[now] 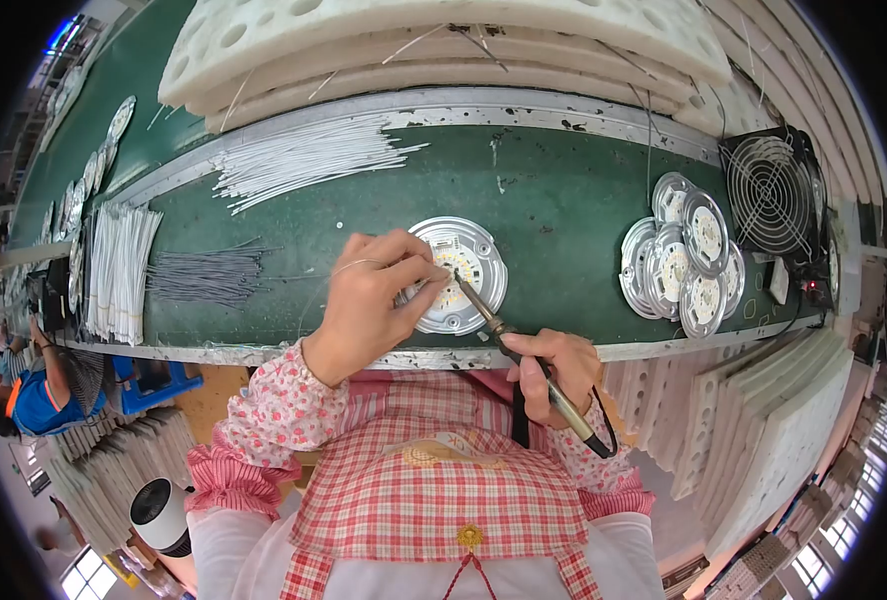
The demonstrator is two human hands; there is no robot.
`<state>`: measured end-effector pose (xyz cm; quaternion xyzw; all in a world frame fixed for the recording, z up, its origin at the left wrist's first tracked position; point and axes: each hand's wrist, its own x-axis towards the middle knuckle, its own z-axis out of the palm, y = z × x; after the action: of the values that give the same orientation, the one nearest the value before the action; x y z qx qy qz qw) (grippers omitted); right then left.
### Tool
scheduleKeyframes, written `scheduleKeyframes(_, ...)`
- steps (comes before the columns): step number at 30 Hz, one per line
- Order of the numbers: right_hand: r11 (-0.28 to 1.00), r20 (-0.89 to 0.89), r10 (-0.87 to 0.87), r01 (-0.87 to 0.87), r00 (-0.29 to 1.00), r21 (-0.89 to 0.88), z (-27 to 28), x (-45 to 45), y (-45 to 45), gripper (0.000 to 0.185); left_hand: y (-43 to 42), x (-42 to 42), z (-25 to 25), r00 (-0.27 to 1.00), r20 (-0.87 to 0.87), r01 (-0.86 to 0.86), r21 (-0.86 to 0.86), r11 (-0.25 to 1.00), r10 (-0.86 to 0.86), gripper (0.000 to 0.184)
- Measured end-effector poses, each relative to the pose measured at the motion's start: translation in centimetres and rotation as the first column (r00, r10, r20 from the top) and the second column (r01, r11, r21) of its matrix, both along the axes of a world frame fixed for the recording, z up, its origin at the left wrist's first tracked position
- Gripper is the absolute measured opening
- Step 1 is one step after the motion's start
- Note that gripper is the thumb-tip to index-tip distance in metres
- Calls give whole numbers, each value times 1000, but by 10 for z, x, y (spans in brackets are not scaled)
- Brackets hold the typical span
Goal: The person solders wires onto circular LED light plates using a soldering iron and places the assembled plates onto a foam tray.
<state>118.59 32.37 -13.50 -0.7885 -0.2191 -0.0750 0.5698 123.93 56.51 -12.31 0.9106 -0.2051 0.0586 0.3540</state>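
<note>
Over the long green-topped bench (554,190), the left hand (364,295) arches forward, fingers pinched together, though whether on anything cannot be told; the right hand (559,365) closes its fingers round a slim metal-and-black soldering iron (568,410), its tip at the middle of a round silver metal disc (495,270). The left hand hides the disc's left side. Beyond lie thick cream perforated slabs (464,18); rightward, a pile of similar discs (704,235) and a square black fan (772,195); leftward, thin white wires (309,160) and dark grey wires (204,277).

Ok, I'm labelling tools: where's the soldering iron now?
In the head view, the soldering iron is right of centre in the right hand, tip over the silver disc.
</note>
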Motion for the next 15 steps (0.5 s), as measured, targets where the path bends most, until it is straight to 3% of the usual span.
scheduleKeyframes(3,989,97,38,-24,995,-144,4,0,1,21,-3,0,5,1000,-19,1,40,999,0,9)
scheduleKeyframes(6,990,82,17,-6,996,-142,3,-6,3,23,-6,0,5,1000,-11,8,46,999,-7,7)
scheduleKeyframes(10,993,119,-113,110,986,35,-7,-15,0,23,-6,-1,5,1000,3,7,40,999,-7,8)
scheduleKeyframes(15,979,-37,-191,194,981,69,3,-20,-2,19,-5,-2,3,999,36,20,38,999,-22,10)
